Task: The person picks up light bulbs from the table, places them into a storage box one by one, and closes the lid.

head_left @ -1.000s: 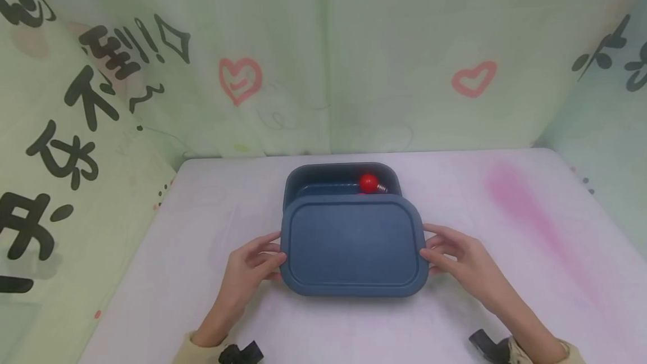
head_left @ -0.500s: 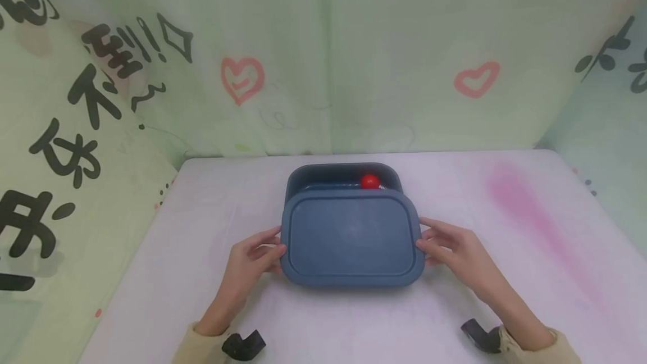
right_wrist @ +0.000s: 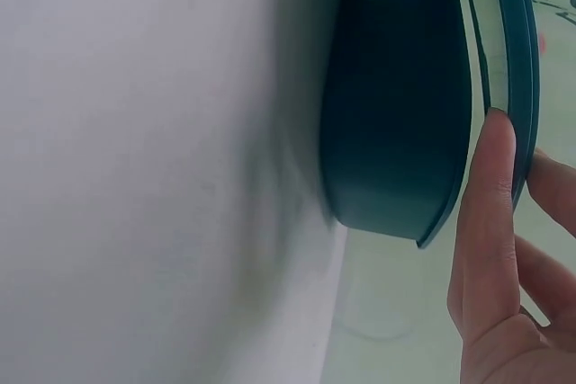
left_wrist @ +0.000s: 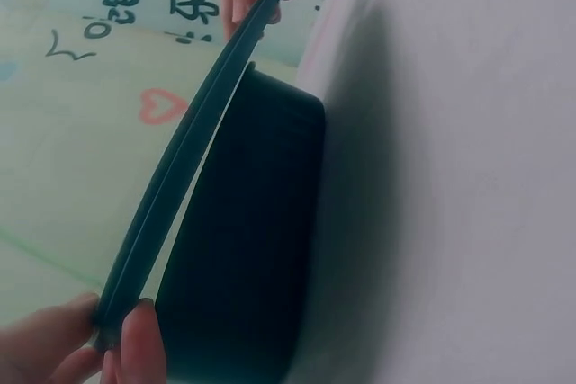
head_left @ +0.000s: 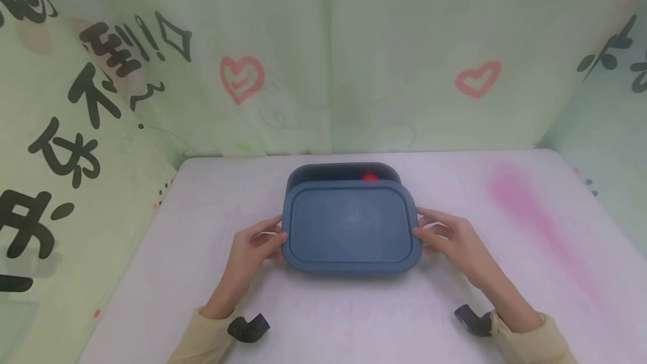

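Note:
A blue rectangular lid [head_left: 351,226] with rounded corners covers most of a dark blue lunch box [head_left: 303,173] in the head view. My left hand [head_left: 256,246] pinches the lid's left edge, and my right hand [head_left: 445,240] pinches its right edge. Both wrist views show a narrow gap between the lid [left_wrist: 171,186] and the box [left_wrist: 243,231], so the lid is held above the rim. Only the box's far strip shows past the lid. There the top of a red ball-shaped bulb [head_left: 370,177] peeks out; the rest of it is hidden.
The box stands on a white table [head_left: 202,195] with a pink smear toward the right. Behind it hangs a pale green curtain [head_left: 394,44] with red hearts and black lettering. Each wrist carries a black camera mount [head_left: 249,328] beside a beige sleeve.
Both hands have moved the lid away from me over the box. It now hides more of the box's inside and most of the red bulb, whose metal base has gone out of sight.

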Demonstrator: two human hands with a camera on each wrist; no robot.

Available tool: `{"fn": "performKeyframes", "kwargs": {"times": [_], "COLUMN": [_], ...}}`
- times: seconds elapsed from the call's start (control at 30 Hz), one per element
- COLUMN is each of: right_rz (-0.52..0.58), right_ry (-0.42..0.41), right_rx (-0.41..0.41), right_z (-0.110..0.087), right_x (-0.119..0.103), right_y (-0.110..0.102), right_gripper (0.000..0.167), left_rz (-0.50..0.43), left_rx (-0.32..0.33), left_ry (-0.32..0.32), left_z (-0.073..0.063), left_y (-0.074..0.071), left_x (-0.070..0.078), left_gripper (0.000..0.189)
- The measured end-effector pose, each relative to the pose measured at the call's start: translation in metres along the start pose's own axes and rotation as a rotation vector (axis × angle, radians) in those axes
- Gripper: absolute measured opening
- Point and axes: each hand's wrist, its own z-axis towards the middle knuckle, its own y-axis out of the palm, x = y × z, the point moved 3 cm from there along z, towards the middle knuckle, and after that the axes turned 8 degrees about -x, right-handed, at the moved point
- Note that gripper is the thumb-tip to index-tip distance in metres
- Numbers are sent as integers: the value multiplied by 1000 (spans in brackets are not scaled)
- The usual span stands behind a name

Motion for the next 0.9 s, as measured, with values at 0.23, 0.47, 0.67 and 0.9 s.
{"fn": "performKeyframes", "kwargs": {"times": [0.23,0.47,0.67,0.9], "right_rz": [-12,-24,-25,-46], "right_ry": [-18,-27,-22,19], "right_rx": [8,-2,-1,-4], "right_z": [13,22,29,37], "right_x": [-3,-5,-8,-8], "right_y": [-7,-11,-11,-13], "right_gripper": [54,53,54,56], "left_rz": [7,-4,20,44], "left_rx": [10,8,-2,-8], "left_ry": [5,5,1,2], "left_z": [11,19,26,38], "left_y": [-3,-5,-9,-10], "left_x": [5,10,11,10], "left_gripper": [46,45,46,45]}}
